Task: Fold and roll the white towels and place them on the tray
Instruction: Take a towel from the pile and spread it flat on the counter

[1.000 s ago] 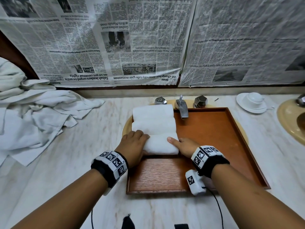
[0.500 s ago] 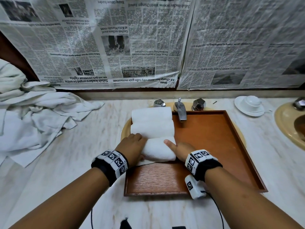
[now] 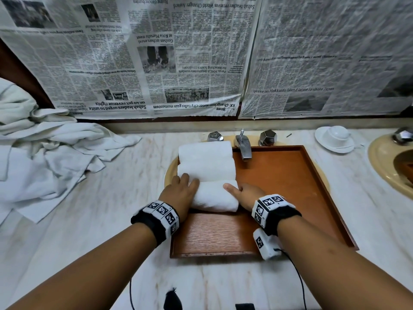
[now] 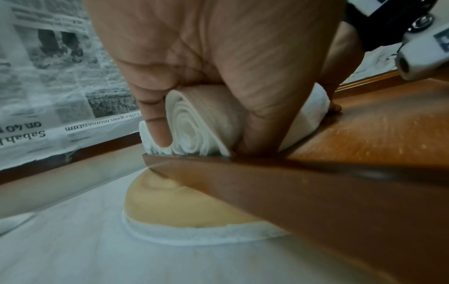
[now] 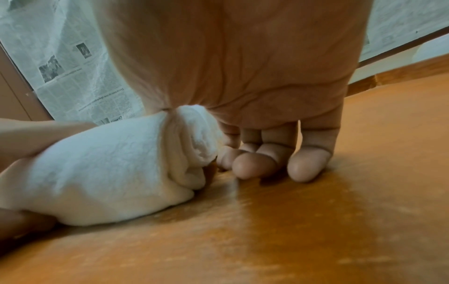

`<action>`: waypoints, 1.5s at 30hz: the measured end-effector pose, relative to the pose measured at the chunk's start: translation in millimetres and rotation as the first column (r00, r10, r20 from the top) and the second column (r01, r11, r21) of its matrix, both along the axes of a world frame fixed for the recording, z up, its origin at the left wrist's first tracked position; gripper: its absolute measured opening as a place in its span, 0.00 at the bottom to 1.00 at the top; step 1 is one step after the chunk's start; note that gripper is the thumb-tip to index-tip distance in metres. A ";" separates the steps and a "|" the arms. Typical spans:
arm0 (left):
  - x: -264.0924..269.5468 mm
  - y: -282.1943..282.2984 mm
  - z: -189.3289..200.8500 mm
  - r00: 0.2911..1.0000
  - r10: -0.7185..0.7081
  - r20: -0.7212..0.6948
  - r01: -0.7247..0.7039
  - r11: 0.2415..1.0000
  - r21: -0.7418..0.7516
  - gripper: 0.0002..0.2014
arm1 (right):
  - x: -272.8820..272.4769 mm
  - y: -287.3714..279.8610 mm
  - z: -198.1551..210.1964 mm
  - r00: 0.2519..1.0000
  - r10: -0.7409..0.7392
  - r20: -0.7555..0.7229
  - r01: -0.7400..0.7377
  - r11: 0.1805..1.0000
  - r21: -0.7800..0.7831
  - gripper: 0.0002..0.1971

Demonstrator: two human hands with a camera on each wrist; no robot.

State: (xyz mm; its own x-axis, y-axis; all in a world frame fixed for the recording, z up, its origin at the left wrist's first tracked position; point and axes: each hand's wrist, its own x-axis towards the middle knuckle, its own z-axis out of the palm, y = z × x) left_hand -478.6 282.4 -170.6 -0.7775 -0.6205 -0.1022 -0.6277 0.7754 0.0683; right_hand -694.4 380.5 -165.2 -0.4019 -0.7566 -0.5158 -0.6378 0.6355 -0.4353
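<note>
**Third rolled towel held at both ends on the tray**

Nearest, both forearms reach in over the front edge of the marble counter (image 3: 93, 220), each wearing a black wristband with printed marker squares. The wooden tray (image 3: 290, 186) lies across a beige sink basin (image 4: 184, 207), its near edge toward the person.

On the tray's left side, about halfway back, lies the nearest rolled towel (image 3: 213, 195), its length running left to right. The left hand (image 3: 180, 193) grips its left end at the tray's left edge: the left wrist view shows a finger down the far side of the spiral end and the thumb down the near side, so the roll is pinched between them. The right hand (image 3: 244, 194) is at the right end, thumb lying over the top of the roll; in the right wrist view its fingers (image 5: 308, 167) are curled, tips down on the tray floor just beside the towel's end, which tucks up against the palm.

Behind it, touching in a row toward the tray's far left corner, are a second rolled towel (image 3: 206, 170) and a third rolled towel (image 3: 204, 151).

Past the tray's far edge stand a metal faucet (image 3: 243, 146) and two faceted knobs. At the counter's left edge sprawls a pile of loose white towels (image 3: 44, 153); near the far right stands a white cup on a saucer (image 3: 335, 138). Sheets of newspaper (image 3: 156, 52) cover the wall behind.
</note>
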 end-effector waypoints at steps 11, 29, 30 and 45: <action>87.2 -24.2 -2.6 0.870 0.346 -0.351 -0.200 0.899 0.391 0.37 | 28.6 -22.7 42.8 0.954 -0.052 -0.294 -0.018 0.973 -0.232 0.27; 432.3 -100.6 -48.9 0.490 0.871 -0.039 -0.855 0.489 0.174 0.39 | 334.5 -132.8 -14.7 0.816 0.578 -0.010 -0.576 0.815 0.072 0.22; 450.4 -116.1 -49.1 0.437 0.899 -0.003 -0.888 0.432 0.156 0.42 | 347.7 -141.4 -21.8 0.816 0.578 -0.033 -0.573 0.815 0.087 0.21; 536.1 -224.0 54.7 0.332 0.801 -0.498 -0.588 0.589 0.555 0.13 | 524.7 -244.2 4.7 0.827 0.532 0.179 -0.459 0.825 -0.331 0.46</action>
State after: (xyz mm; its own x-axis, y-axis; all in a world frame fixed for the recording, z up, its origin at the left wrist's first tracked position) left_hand 57.4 58.3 -115.9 0.0308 -0.9992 -0.0255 -0.6138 -0.0390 0.7885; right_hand -169.7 136.3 -160.5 0.1818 -0.9367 -0.2991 -0.6779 0.1009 -0.7282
